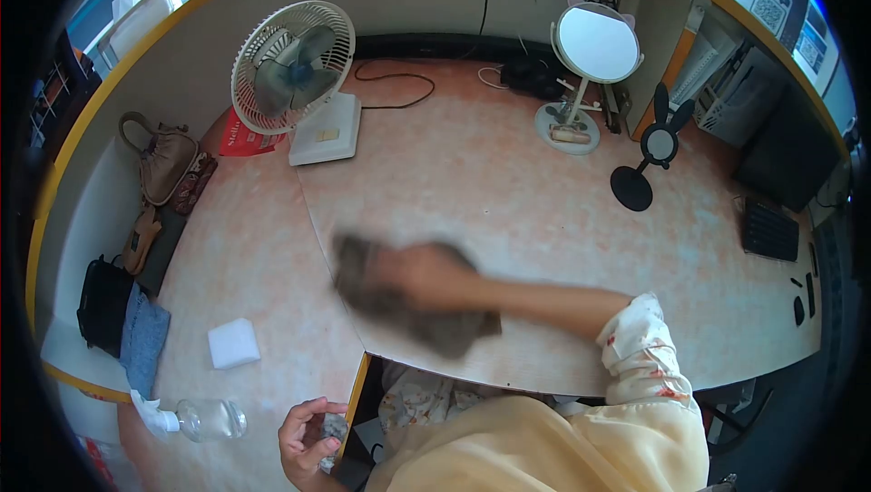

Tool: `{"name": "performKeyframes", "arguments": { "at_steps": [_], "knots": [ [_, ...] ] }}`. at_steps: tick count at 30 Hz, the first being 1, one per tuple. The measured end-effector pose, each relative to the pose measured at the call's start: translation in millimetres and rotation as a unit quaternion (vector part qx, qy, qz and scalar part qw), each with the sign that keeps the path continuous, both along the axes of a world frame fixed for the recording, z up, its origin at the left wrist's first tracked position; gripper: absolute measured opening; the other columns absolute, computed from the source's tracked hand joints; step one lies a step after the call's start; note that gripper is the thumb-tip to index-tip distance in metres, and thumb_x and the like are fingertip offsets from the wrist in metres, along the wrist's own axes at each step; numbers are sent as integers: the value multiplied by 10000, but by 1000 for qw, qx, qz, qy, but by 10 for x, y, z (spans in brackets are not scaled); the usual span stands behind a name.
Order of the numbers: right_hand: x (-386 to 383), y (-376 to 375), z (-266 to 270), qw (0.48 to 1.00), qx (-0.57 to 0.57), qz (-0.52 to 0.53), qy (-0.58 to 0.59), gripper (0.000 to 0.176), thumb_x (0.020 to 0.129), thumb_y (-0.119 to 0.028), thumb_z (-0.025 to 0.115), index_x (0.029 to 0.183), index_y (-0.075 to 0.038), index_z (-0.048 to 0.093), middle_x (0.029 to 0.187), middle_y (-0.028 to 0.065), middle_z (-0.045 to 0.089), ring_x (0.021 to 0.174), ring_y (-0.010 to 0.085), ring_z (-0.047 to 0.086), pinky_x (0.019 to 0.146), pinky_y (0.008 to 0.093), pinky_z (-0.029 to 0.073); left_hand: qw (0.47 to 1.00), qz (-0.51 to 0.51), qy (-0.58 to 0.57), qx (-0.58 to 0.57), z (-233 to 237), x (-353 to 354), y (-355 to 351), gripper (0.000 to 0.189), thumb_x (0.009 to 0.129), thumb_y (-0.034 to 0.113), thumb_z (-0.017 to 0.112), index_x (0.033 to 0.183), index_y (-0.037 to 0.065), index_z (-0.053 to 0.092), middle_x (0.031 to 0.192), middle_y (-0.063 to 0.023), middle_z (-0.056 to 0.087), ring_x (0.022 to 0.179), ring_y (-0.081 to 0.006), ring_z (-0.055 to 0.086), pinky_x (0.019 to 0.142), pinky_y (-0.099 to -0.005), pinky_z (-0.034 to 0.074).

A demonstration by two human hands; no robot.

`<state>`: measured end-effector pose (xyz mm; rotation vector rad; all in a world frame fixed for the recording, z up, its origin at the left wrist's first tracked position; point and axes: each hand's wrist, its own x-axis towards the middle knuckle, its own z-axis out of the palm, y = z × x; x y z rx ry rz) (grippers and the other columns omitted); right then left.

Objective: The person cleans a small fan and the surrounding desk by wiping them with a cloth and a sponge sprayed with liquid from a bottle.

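Note:
My right hand [422, 276] presses a dark grey cloth [454, 333] onto the pinkish desk top [508, 220]. Both hand and cloth are smeared by motion. Close to the desk's front edge, my left hand [304, 442] curls its fingers and thumb around a small crumpled grey-and-white wad [333, 433]; I cannot tell its kind. Left of that hand, a clear spray bottle [213, 420] with a white nozzle lies on its side. A white sponge block [233, 344] rests on the desk farther up.
A fan [295, 70] and a round white mirror [597, 45] stand at the back. A black rabbit-eared mirror [660, 142] is to the right, before a keyboard [769, 230]. Bags [163, 161], a black pouch [104, 306] and blue cloth [143, 338] line the left wall.

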<state>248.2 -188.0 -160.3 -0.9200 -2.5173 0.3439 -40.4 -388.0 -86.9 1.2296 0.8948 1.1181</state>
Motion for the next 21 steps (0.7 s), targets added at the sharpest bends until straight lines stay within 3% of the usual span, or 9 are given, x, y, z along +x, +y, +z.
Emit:
{"name": "performKeyframes", "arguments": {
  "at_steps": [2,4,7,11,12,13,16,19,21],
  "knots": [
    [-310,-660,50,948,-55,258,178,358,796,-132,560,1144,-84,627,1176,138,614,1035,319,593,873,420,485,999,-11,-7,39,6,-25,22,583,795,105,717,1305,-40,475,1184,-201,600,919,-187,599,689,-238,497],
    [-294,-1039,317,878,-253,384,131,335,799,-101,562,1123,-76,642,1153,143,620,1085,314,573,916,397,472,996,-17,-37,73,-12,-126,-34,583,794,109,721,1304,-37,480,1173,-202,605,925,-202,607,695,-250,502],
    [90,-573,687,923,-201,250,213,386,760,-42,558,1133,-90,641,1158,117,622,1100,297,564,939,382,461,995,7,-35,95,-221,-424,-150,604,791,105,733,1323,-19,474,1166,-210,607,872,-181,621,607,-221,488],
    [971,800,670,939,5,-159,306,419,748,-47,524,1140,-95,666,1137,125,660,1010,268,622,920,346,478,995,30,-65,71,-253,-360,-147,630,784,90,738,1342,-11,462,1176,-219,602,781,-139,602,490,-169,420],
    [1197,1111,430,943,91,-239,212,418,761,-57,535,1155,-110,662,1150,106,660,1035,281,615,947,363,466,995,43,-71,52,-215,-291,-155,635,783,88,739,1343,-15,459,1179,-221,600,773,-135,597,480,-166,411],
    [1290,1237,202,942,-68,-275,178,426,755,-49,538,1151,-141,665,1156,86,654,1036,312,599,928,413,466,996,23,-82,39,-167,-239,-151,635,781,96,743,1333,-31,458,1193,-204,592,822,-135,588,545,-178,443],
    [846,983,-89,964,59,-253,56,423,732,-30,530,1107,-158,679,1071,91,669,987,328,601,864,451,475,998,5,-46,34,-184,-197,-111,665,669,87,742,1270,-16,477,1057,-243,630,869,-209,634,773,-324,551],
    [121,-32,0,988,-41,22,146,389,666,-1,527,983,-149,697,951,103,678,905,326,607,796,440,488,997,-8,-73,23,-167,-175,-39,612,684,-2,712,1252,-46,487,1080,-255,615,987,-260,621,809,-346,546],
    [-59,-725,158,923,-170,264,222,387,676,27,524,997,-104,694,975,109,674,918,324,598,837,419,475,996,-11,-79,39,-138,-165,24,591,694,-41,691,1249,-57,489,1098,-263,606,1026,-281,617,834,-351,540]
  ]
}}
